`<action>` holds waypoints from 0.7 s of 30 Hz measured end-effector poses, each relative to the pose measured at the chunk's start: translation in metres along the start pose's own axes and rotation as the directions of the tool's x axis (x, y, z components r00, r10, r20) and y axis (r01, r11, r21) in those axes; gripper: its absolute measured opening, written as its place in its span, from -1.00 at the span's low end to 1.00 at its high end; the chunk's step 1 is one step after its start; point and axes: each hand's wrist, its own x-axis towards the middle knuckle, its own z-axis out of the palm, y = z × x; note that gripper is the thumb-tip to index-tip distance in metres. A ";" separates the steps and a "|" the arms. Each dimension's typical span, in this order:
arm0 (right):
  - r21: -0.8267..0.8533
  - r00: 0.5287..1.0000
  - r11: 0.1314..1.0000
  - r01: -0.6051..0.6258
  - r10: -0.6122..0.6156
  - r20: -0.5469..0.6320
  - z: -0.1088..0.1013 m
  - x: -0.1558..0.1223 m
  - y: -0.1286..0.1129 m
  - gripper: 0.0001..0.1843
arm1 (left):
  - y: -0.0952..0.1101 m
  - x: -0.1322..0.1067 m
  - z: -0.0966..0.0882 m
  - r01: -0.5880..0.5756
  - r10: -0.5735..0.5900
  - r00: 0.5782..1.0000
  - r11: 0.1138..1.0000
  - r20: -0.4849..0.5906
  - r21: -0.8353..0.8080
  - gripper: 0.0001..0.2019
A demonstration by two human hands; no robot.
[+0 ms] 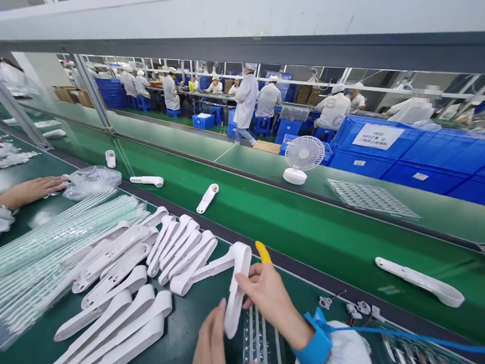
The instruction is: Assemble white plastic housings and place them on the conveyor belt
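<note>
My right hand [269, 289] grips a white plastic handle part [234, 311] with a looped upper end, held upright between thumb and fingers. A yellow finger cot [263, 252] covers one raised finger, and a blue wrist strap [317, 342] is around that wrist. Fingers stretched, my left hand [213, 346] is beside the part's lower end; whether it touches I cannot tell. Left of both hands lie several similar white handle parts [127, 330] in rows. Beneath my hands is a clear plastic strip pack [259, 348].
Thin white sticks [50, 244] in clear bags lie left. A co-worker's hand [33, 191] rests near a plastic bag [93, 183]. White parts [420, 281] sit on the green belt [306, 227]. Small wired pieces [356, 310], a white fan [304, 156] and blue crates [369, 142] are right.
</note>
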 end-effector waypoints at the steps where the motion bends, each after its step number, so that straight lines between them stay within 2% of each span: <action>1: 0.053 0.999 0.998 -0.031 0.030 0.017 0.011 -0.001 0.001 -0.81 | -0.005 0.008 -0.006 0.038 -0.037 0.998 0.999 0.044 -0.033 -0.38; 4: 0.140 0.998 0.989 -0.054 0.050 0.036 0.030 -0.003 0.009 -0.79 | -0.022 0.029 -0.014 0.027 -0.014 0.979 0.998 0.203 -0.062 -0.54; 6: 0.128 1.000 0.991 -0.027 0.025 0.018 0.026 -0.005 0.015 -0.74 | -0.029 0.037 -0.014 -0.056 0.057 0.967 0.998 0.250 -0.011 -0.60; 10: -0.027 0.997 0.999 0.043 -0.045 -0.057 -0.016 -0.010 0.030 -0.77 | -0.029 0.042 -0.012 -0.239 0.202 0.961 0.951 0.190 0.194 -0.54; 13: -0.159 0.992 0.984 0.081 -0.095 -0.083 -0.047 -0.018 0.045 -0.91 | -0.026 0.049 -0.014 -0.335 0.300 0.942 0.873 0.151 0.355 -0.44; 14: -0.186 0.991 0.979 0.084 -0.101 -0.085 -0.054 -0.023 0.051 -0.91 | -0.026 0.053 -0.015 -0.347 0.321 0.938 0.835 0.134 0.426 -0.43; 16: -0.248 0.989 0.962 0.116 -0.134 -0.057 -0.059 -0.033 0.062 -0.82 | -0.026 0.060 -0.018 -0.341 0.352 0.931 0.748 0.095 0.570 -0.43; 18: -0.380 0.985 0.912 0.156 -0.171 -0.007 -0.057 -0.045 0.070 -0.79 | -0.026 0.066 -0.022 -0.316 0.368 0.928 0.677 0.066 0.664 -0.46; 21: -0.651 0.996 0.755 0.086 -0.088 0.029 -0.044 -0.062 0.072 -0.97 | -0.021 0.065 -0.027 -0.231 0.343 0.939 0.661 -0.014 0.714 -0.56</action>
